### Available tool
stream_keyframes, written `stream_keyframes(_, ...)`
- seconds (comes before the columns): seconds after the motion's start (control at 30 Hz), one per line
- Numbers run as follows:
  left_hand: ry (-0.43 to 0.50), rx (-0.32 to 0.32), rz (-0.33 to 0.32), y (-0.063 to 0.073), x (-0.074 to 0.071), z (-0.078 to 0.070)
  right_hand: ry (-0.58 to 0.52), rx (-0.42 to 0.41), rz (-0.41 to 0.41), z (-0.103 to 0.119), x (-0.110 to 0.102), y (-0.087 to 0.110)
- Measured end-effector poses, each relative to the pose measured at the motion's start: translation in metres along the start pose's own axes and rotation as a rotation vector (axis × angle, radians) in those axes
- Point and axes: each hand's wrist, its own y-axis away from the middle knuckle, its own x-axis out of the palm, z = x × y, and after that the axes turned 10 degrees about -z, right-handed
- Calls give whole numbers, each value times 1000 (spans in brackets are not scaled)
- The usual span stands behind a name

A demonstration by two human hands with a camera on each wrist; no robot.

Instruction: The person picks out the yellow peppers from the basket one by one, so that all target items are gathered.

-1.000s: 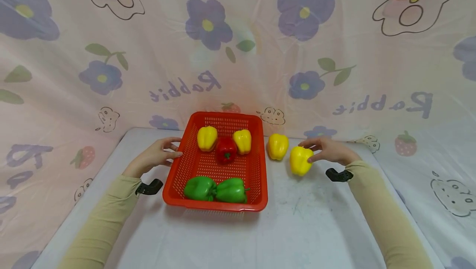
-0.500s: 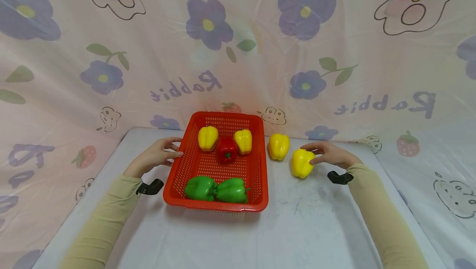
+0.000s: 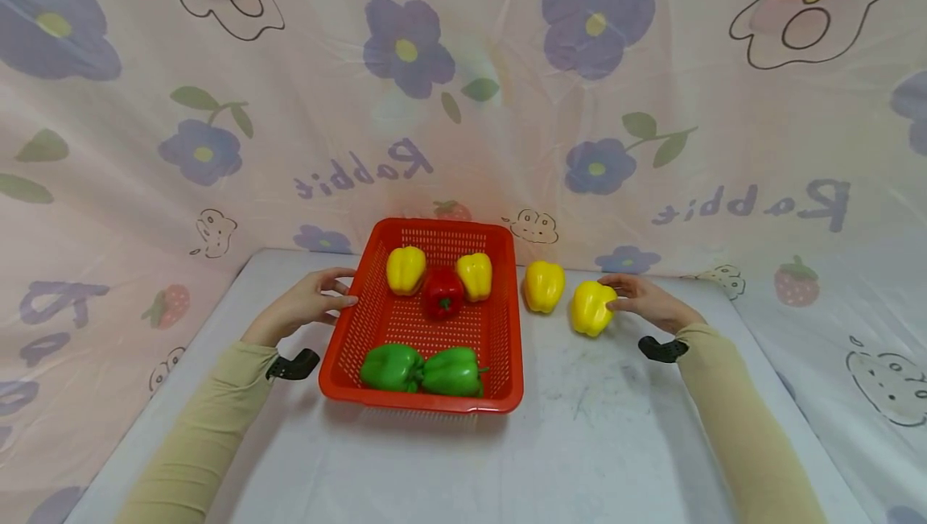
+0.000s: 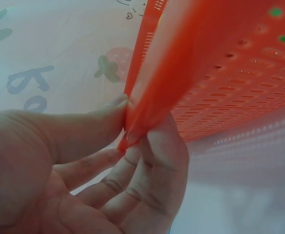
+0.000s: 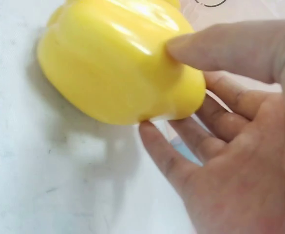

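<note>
My left hand (image 3: 300,309) pinches the left rim of a red perforated basket (image 3: 336,347); the left wrist view shows the thumb (image 4: 91,129) on one side of the rim and curled fingers on the other. In the basket lie two yellow bell peppers (image 3: 405,270), a red bell pepper (image 3: 442,294) and two green bell peppers (image 3: 452,372). To the right of it, my right hand (image 3: 647,299) holds another yellow bell pepper (image 5: 118,68) between thumb and fingers. Whether this pepper touches the table cannot be told.
One more yellow bell pepper (image 3: 544,286) stands on the table between the basket and the held pepper. The white table (image 3: 579,443) backs onto a patterned curtain (image 3: 492,138), close behind the basket.
The yellow pepper in my right hand has shifted slightly right over the last second, dipping and then rising a little. The left hand and the basket stay in place.
</note>
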Motion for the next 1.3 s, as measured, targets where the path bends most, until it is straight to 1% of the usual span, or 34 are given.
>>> stream_keyframes(0.1, -5, 1, -2, 0, 0, 1, -9, -7, -20, 0, 1, -2)
stream_keyframes(0.27, 3, 4, 3, 0, 0, 1, -34, -11, -27, 0, 2, -4)
stream_keyframes(0.6, 8, -1, 1, -2, 0, 0, -33, -14, -65, -4, 4, -10)
stream_keyframes(1.0, 10, -2, -3, -1, 1, 0, -50, -8, -137, -1, 10, -17)
stream_keyframes(1.13, 16, 0, 2, -1, 1, 0, -59, -9, -145, 0, 11, -18)
stream_keyframes(1.3, 16, 0, -1, -2, -1, 2, -100, 0, -142, 1, 11, -19)
